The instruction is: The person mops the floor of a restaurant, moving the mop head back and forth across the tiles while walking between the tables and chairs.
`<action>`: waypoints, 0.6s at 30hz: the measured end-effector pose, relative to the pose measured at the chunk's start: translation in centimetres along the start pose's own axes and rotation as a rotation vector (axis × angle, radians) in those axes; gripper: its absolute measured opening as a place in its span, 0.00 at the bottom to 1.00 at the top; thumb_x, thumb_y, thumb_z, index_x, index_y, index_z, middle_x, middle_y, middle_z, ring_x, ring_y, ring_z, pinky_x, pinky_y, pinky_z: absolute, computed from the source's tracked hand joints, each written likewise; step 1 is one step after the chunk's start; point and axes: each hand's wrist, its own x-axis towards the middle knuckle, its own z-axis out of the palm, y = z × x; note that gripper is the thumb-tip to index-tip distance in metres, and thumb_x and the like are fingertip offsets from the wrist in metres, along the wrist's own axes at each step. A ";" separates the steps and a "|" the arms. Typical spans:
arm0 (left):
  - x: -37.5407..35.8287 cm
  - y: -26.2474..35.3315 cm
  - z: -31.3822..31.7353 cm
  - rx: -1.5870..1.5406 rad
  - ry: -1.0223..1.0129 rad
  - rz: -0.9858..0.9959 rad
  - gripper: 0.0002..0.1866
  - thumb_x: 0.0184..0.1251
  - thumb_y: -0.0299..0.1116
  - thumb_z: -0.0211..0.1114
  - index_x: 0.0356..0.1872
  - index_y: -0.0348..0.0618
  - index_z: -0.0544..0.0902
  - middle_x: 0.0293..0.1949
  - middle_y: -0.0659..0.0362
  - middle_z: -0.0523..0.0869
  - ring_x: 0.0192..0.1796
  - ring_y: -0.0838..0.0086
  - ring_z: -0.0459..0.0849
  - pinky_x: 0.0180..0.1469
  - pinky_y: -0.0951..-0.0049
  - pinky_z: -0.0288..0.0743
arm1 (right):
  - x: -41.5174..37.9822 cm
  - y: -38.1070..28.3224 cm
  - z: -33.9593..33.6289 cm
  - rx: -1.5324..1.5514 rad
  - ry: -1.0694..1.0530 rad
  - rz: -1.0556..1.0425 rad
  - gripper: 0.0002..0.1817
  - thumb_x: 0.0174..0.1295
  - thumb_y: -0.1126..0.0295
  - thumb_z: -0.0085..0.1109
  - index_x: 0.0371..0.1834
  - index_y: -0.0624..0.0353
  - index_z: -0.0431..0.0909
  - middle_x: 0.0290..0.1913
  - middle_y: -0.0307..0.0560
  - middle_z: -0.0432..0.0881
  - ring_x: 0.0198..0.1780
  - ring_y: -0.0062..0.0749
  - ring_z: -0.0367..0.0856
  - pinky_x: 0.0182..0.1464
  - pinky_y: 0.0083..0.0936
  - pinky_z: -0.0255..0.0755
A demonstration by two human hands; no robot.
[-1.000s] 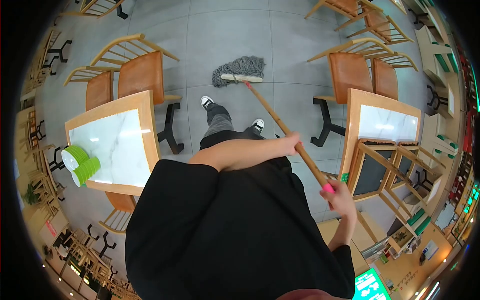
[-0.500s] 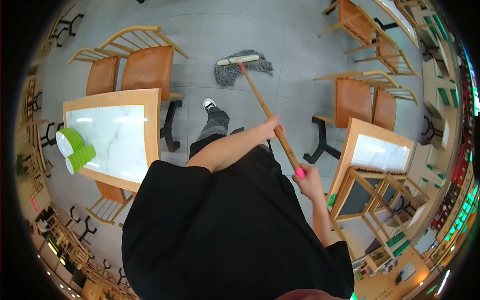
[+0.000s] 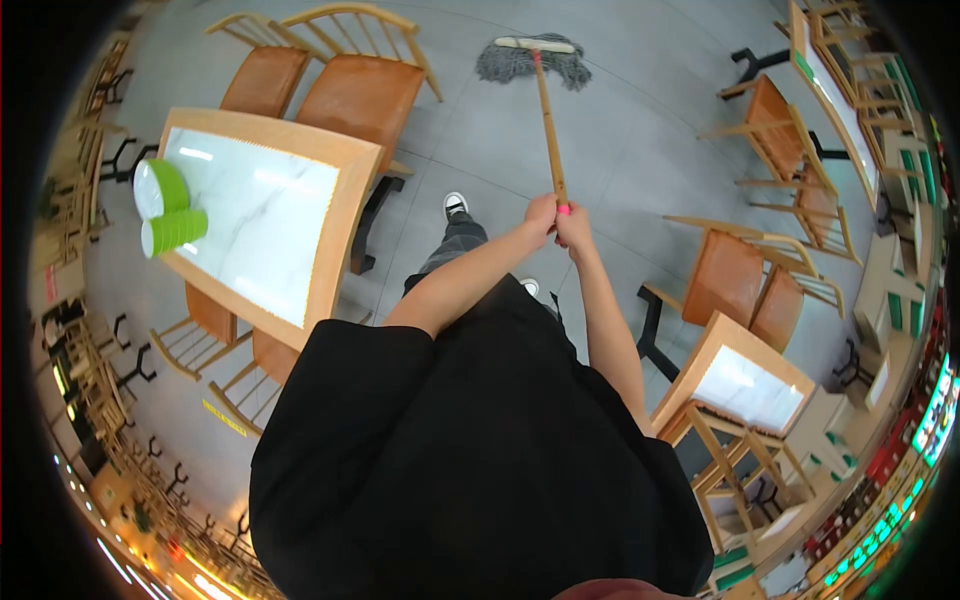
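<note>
A mop (image 3: 551, 130) with a wooden handle stretches forward from my body. Its grey string head, held under a pale clamp bar, lies on the grey tiled floor (image 3: 640, 150) at the top of the view. My left hand (image 3: 541, 215) is closed around the handle near its upper end. Right beside it, my right hand (image 3: 574, 225) is closed over the pink-tipped end of the same handle. The two hands are close together, and both arms reach out straight ahead of me.
To the left stands a wood-edged table (image 3: 330, 250) with green-and-white stacked bowls (image 3: 165, 190) and green cups (image 3: 178, 232). Behind it are brown-seated chairs (image 3: 360, 95). On the right are another table (image 3: 745, 385), more chairs (image 3: 722, 275) and black table legs (image 3: 655, 335).
The mop head has moved farther forward and slightly right across the floor. My right hand has come forward and now sits beside my left one. The view has turned and shifted.
</note>
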 end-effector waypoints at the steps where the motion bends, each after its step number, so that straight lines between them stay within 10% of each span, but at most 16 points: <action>1: -0.5 0.4 -0.7 0.026 0.015 0.045 0.11 0.63 0.37 0.49 0.34 0.40 0.74 0.27 0.58 0.76 0.29 0.72 0.75 0.28 0.66 0.68 | 0.1 -0.3 0.7 0.006 -0.016 0.005 0.10 0.60 0.68 0.45 0.39 0.62 0.73 0.19 0.40 0.72 0.12 0.22 0.64 0.12 0.22 0.54; 8: 4.2 -8.2 -3.0 0.277 0.338 0.188 0.19 0.63 0.35 0.50 0.56 0.45 0.71 0.31 0.59 0.77 0.36 0.71 0.77 0.35 0.67 0.71 | -2.5 1.7 -0.6 0.051 -0.083 0.095 0.09 0.60 0.66 0.51 0.40 0.57 0.68 0.18 0.35 0.66 0.13 0.19 0.60 0.12 0.21 0.51; 12: 2.9 -12.2 -0.8 0.999 0.562 0.726 0.35 0.60 0.35 0.53 0.71 0.52 0.54 0.38 0.52 0.80 0.49 0.60 0.77 0.48 0.59 0.71 | -10.2 4.9 -7.3 0.062 -0.094 0.106 0.10 0.58 0.67 0.56 0.39 0.56 0.68 0.18 0.33 0.66 0.14 0.18 0.61 0.13 0.20 0.53; 15: -5.7 -7.2 2.7 1.312 0.073 1.135 0.29 0.56 0.34 0.58 0.64 0.50 0.69 0.58 0.45 0.74 0.64 0.54 0.66 0.64 0.59 0.63 | -21.3 5.9 -12.2 -0.004 -0.035 0.071 0.09 0.54 0.70 0.58 0.35 0.60 0.70 0.18 0.37 0.69 0.14 0.21 0.65 0.15 0.23 0.59; 18: -5.5 -9.2 4.6 1.860 -0.681 1.029 0.19 0.55 0.36 0.60 0.50 0.53 0.80 0.50 0.51 0.81 0.58 0.56 0.74 0.57 0.60 0.70 | -32.3 10.9 -13.8 -0.257 0.056 -0.031 0.11 0.52 0.72 0.58 0.38 0.62 0.72 0.21 0.40 0.71 0.22 0.24 0.72 0.23 0.24 0.64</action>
